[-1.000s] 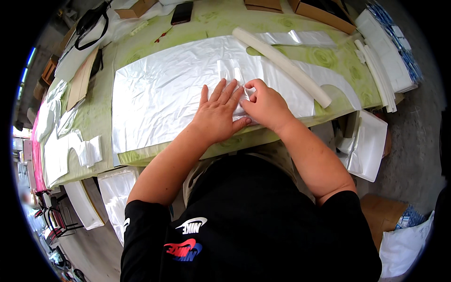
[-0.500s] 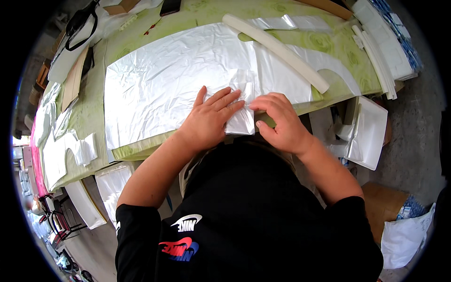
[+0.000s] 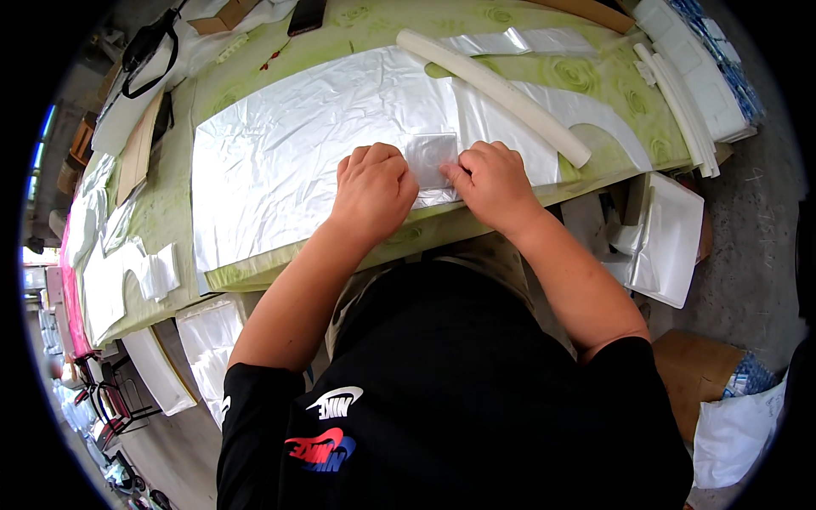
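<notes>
Folded silver foil piece (image 3: 431, 160) lies at frame centre on the large foil sheet (image 3: 280, 161), pinched between both fists: left hand (image 3: 372, 191) curled at its left edge, right hand (image 3: 491, 183) gripping its right. White foam rod (image 3: 493, 87) lies beyond, upper right.

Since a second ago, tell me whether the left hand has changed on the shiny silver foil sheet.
Yes. The left hand, earlier flat with fingers spread on the silver foil sheet, is now curled into a fist beside the small folded patch, near the table's front edge.
</notes>
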A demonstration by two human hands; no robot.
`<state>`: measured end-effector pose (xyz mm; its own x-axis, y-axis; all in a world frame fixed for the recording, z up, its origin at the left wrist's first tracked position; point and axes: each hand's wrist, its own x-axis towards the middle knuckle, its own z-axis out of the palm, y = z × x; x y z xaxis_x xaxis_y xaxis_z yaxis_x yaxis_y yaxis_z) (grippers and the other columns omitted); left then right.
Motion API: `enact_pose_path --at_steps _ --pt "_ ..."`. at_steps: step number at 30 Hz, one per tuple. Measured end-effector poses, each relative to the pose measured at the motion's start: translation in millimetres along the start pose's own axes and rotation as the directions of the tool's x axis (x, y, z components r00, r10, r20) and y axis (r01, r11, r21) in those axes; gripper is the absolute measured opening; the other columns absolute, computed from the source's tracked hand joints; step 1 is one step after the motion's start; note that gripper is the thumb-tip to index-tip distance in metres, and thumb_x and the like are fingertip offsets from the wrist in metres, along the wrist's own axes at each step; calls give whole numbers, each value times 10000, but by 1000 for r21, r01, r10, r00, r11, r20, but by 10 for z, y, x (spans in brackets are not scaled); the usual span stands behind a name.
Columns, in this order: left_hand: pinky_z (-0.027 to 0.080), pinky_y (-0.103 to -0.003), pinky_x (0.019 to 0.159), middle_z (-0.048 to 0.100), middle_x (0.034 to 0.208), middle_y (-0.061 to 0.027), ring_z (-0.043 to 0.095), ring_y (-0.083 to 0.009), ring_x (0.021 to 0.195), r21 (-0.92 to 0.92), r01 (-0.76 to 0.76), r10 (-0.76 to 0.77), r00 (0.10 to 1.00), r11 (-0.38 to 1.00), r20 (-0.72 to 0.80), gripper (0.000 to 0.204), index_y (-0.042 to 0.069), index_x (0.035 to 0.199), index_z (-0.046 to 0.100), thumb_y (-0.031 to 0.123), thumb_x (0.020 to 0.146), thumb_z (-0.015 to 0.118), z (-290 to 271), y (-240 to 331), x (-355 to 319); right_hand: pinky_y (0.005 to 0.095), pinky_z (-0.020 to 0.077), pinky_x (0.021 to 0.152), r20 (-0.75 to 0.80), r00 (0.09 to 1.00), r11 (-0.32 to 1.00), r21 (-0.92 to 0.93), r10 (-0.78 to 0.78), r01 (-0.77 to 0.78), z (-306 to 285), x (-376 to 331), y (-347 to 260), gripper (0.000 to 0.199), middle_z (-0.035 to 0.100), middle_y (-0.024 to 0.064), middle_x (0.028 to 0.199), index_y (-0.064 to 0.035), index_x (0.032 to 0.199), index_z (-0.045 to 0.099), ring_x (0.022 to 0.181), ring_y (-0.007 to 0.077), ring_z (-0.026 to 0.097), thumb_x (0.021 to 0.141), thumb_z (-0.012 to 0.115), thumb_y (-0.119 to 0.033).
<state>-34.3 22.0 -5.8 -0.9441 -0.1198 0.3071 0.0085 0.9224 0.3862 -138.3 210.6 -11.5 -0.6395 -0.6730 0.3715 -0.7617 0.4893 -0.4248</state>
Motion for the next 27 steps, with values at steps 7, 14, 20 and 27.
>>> enact_pose_path --at_steps 7,14,20,27 --pt "407 -490 1035 621 1293 -74 534 -336 1239 -83 149 -142 986 985 89 326 96 1183 655 294 925 636 -1 30 125 501 470 726 -10 998 988 -143 58 -59 78 52 -57 366 637 107 770 -57 722 636 799 357 601 967 622 -329" --pt "189 -638 1219 352 1648 -74 264 -359 1537 112 -221 187 950 969 250 685 196 1556 426 471 954 603 107 65 143 507 498 820 49 973 974 -7 226 -226 1 67 -101 315 719 139 943 -57 1119 680 918 357 658 914 650 -294" --pt "244 -633 1196 417 1594 -118 350 -363 1486 55 -235 223 961 970 165 654 151 1514 471 382 934 665 44 117 115 486 537 880 95 975 977 -91 203 -195 -58 167 -120 466 741 162 1071 -60 1313 619 992 369 691 892 659 -255" --pt "481 -362 1033 608 1371 -125 601 -222 1240 -729 299 82 896 615 436 416 44 1361 587 112 965 694 -190 191 -877 456 543 919 324 866 925 -101 380 -367 -244 378 -148 517 739 176 1117 -104 1348 627 1049 357 692 869 654 -299"
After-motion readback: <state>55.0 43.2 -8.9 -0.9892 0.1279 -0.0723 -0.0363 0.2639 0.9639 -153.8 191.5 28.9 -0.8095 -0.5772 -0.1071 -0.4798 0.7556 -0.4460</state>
